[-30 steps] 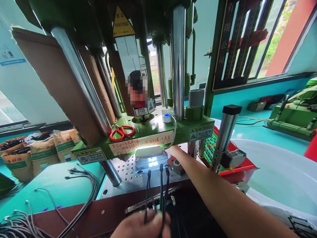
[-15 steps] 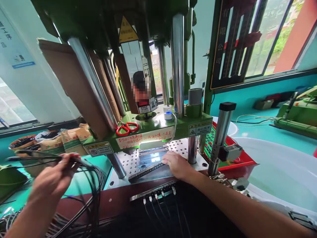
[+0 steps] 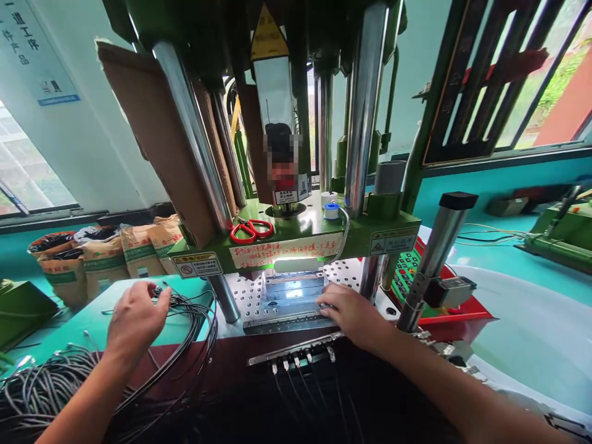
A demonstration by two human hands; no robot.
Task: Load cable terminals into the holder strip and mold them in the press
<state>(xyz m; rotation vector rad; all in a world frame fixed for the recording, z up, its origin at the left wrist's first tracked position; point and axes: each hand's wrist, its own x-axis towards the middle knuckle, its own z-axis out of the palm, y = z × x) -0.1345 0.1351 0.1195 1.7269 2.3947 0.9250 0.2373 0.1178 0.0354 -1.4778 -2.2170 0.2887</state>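
My left hand (image 3: 139, 317) rests low over the green table at the left. Its thumb stands apart from the curved fingers, beside a bundle of thin black cables (image 3: 192, 305) lying on the table. My right hand (image 3: 354, 314) is closed at the right end of a narrow dark metal bar (image 3: 289, 324). This bar lies along the front of the press's perforated plate (image 3: 247, 296), before a shiny metal mould block (image 3: 293, 290). Closer to me, a second metal bar (image 3: 296, 350) holds several cable ends with silver connectors, their cables hanging down.
Steel columns (image 3: 226, 299) and the green press platen (image 3: 296, 231) frame the work area. Red-handled scissors (image 3: 252, 230) and a tape roll (image 3: 331, 211) sit on the platen. A cable heap (image 3: 50, 385) is at lower left, a red bin (image 3: 467, 314) at right. A person stands behind the press.
My left hand has lowered the cable bundle onto the green table and its fingers have loosened. My right hand has turned the tilted metal bar level along the plate's front. The view has shifted.
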